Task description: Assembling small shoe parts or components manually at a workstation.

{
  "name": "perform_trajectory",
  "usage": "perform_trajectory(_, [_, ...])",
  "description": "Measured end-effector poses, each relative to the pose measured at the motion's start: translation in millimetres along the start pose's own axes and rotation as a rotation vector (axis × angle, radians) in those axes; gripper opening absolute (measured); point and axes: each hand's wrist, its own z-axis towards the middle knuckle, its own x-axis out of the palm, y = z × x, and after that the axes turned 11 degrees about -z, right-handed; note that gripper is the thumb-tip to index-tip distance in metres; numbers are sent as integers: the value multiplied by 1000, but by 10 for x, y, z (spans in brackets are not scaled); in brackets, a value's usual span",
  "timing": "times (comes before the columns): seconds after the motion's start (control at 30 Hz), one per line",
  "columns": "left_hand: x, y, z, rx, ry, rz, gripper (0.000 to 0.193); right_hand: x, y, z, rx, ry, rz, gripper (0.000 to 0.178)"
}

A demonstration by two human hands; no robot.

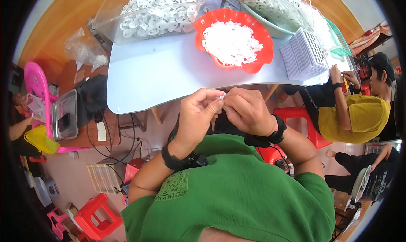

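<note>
Just off the table's near edge, my left hand (200,114) and my right hand (250,111) meet in front of my chest. Between their fingertips is a small white plastic piece (220,97), pinched from both sides; the fingers cover most of it. Beyond them on the table stands a red scalloped bowl (265,61) heaped with small white plastic parts (232,43). A clear plastic bin (111,29) at the back left holds many white round parts (158,13).
The pale table (148,79) also carries a stack of white trays (298,58) and a large basin (277,30) of parts at right. A co-worker in a yellow shirt (359,119) sits at right. Red stools (98,216) and cables (108,155) are on the floor.
</note>
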Motion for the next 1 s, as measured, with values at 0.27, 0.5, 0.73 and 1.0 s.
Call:
perform_trajectory(0.27, [-351, -14, 221, -135, 41, -375, 21, -473, -504, 702, 379, 419, 106, 8])
perform_trajectory(0.5, [-421, -44, 203, -199, -19, -472, 24, 100, -1225, 1094, 134, 670, -169, 18])
perform_trajectory(0.73, [-553, -34, 193, -217, -26, -511, 24, 327, -1296, 1159, 32, 710, -210, 16])
perform_trajectory(1.0, [-577, -24, 211, -254, -21, -544, 22, 185, -1311, 1145, 224, 550, -153, 14])
